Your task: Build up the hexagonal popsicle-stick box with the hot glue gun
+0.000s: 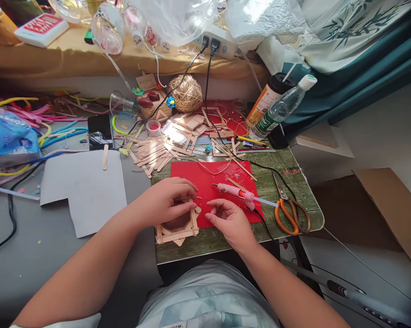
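A small frame of wooden craft sticks (pixel 178 235), built up in crossed layers with an opening in the middle, lies at the front edge of the green wood-patterned board. My left hand (pixel 167 198) is curled over its far side, with the thumb at the upper right corner; the hand hides part of the frame. Just right of the frame, my right hand (pixel 230 223) hovers with bent fingers, thumb and forefinger apart and nothing visible between them. Beyond it, a pink hot glue gun (pixel 237 192) with a glue stick in its back lies on a red sheet (pixel 188 173).
Orange-handled scissors (pixel 287 214) lie at the right. Loose craft sticks (pixel 154 152) are heaped behind, near a twine ball (pixel 186 93). A water bottle (pixel 282 109) leans at the back right. Grey cardboard (pixel 96 191) lies left. Black cords cross the table.
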